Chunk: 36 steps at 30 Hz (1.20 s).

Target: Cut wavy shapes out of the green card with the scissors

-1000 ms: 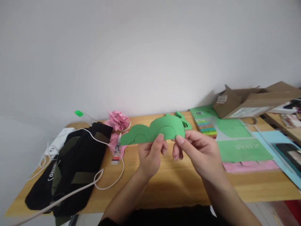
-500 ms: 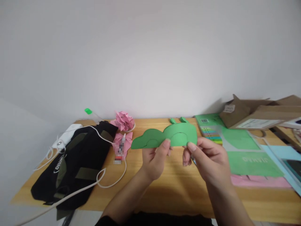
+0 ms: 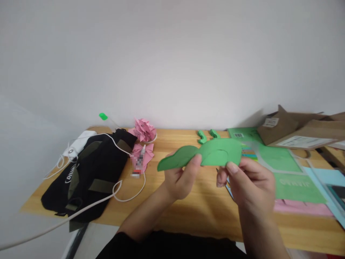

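Note:
Between my two hands, above the wooden table, is a green paper cutout [image 3: 215,149] with a wavy upper edge and a curved line on its surface. My left hand [image 3: 184,172] pinches its lower edge near the middle, thumb in front. At the right end my right hand [image 3: 246,176] grips the lower corner between thumb and fingers. A slim pointed object [image 3: 228,185] shows partly beneath my right hand; its kind is hidden. Two small curled green paper pieces, one [image 3: 201,137] beside the other [image 3: 215,134], lie behind the cutout near the wall.
A black bag [image 3: 91,180] with a white cable [image 3: 88,207] over it lies left. Near it are a pink paper flower [image 3: 145,130], pink paper [image 3: 148,154] and a glue-like tube [image 3: 138,162]. Green packs [image 3: 299,187] and a cardboard box [image 3: 299,133] are at right.
Both hands and the green paper cutout have shifted right in view, the right hand more. The cutout is tilted more, its right end higher. The small curled pieces show more fully.

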Each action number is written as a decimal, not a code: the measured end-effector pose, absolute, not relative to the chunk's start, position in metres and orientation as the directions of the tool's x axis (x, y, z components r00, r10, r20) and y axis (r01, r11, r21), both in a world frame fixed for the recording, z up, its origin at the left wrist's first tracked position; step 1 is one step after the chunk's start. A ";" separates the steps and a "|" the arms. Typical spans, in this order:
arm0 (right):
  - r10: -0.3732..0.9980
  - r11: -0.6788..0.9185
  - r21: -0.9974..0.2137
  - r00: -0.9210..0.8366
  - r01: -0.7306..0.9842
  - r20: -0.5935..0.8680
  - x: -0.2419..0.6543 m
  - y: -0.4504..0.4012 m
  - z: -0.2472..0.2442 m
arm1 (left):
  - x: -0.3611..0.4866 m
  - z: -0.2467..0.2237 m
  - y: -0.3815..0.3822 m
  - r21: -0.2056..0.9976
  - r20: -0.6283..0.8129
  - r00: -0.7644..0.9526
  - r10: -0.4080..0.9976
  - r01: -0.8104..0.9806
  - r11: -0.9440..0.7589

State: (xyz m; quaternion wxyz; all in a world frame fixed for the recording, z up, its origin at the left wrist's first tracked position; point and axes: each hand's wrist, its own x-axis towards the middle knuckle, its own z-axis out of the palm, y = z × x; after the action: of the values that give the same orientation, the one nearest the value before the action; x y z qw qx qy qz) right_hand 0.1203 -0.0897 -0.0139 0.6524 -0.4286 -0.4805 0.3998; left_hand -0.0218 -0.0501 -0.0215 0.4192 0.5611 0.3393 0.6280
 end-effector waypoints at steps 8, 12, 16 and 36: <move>0.969 0.157 -0.968 0.223 -0.197 0.111 0.119 -0.074 -0.020 | -0.011 -0.030 -0.036 0.948 0.297 0.080 0.952 -0.146 -0.284; 0.967 0.149 -0.970 0.233 -0.194 0.102 0.117 -0.074 -0.021 | -0.007 -0.032 -0.037 0.968 0.227 0.124 0.966 -0.142 -0.209; 0.966 0.151 -0.965 0.238 -0.216 0.098 0.116 -0.074 -0.021 | -0.003 -0.032 -0.036 0.970 0.188 0.116 0.975 -0.179 -0.166; 0.971 0.154 -0.941 0.225 -0.301 0.087 0.116 -0.072 -0.024 | 0.004 -0.033 -0.039 0.952 0.219 0.226 0.949 -0.264 -0.157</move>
State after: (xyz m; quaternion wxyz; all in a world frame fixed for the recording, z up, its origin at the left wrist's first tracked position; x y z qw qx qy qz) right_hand 0.1162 -0.0717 -0.0241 0.6529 -0.4315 -0.3880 0.4868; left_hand 0.0036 -0.0391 -0.0333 0.5665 0.5406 0.3170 0.5351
